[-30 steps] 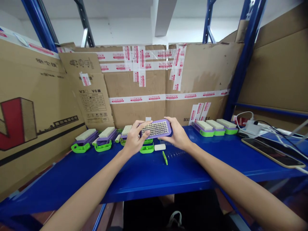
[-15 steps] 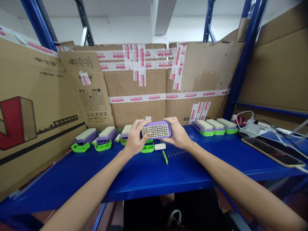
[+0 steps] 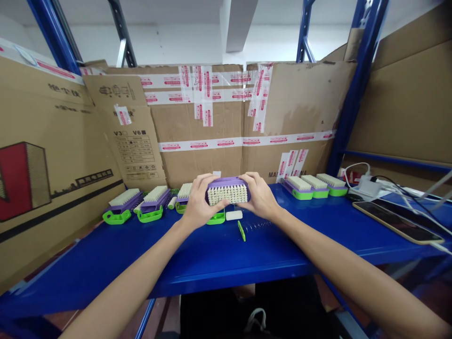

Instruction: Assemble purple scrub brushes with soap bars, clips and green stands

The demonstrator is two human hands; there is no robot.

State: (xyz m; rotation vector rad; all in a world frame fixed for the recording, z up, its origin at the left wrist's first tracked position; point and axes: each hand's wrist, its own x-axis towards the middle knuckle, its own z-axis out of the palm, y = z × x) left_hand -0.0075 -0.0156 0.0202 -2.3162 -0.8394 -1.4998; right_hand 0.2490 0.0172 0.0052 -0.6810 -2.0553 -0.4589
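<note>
Between both hands I hold a purple scrub brush [image 3: 228, 192] above the blue table, its cream bristles toward me. My left hand [image 3: 202, 197] grips the left end, with the thumb along the lower bristles. Around the right end my right hand [image 3: 259, 195] is closed. Below the brush lie a green plastic part [image 3: 216, 218], partly hidden by the left hand, and a white oblong piece [image 3: 234, 215]. A thin green piece [image 3: 241, 231] stands nearer me, with a coil spring [image 3: 259, 226] lying to its right.
At the left are purple brushes with green handle parts [image 3: 150, 214]. Several green-and-purple brushes [image 3: 312, 188] sit at the back right. A phone [image 3: 397, 221], cables and a white charger [image 3: 372, 188] lie far right. Cardboard walls [image 3: 201, 165] enclose the blue table [image 3: 212, 263].
The brush has tilted, so its bristles now show more from the side and its purple top edge is visible. Both hands keep hold of its ends.
</note>
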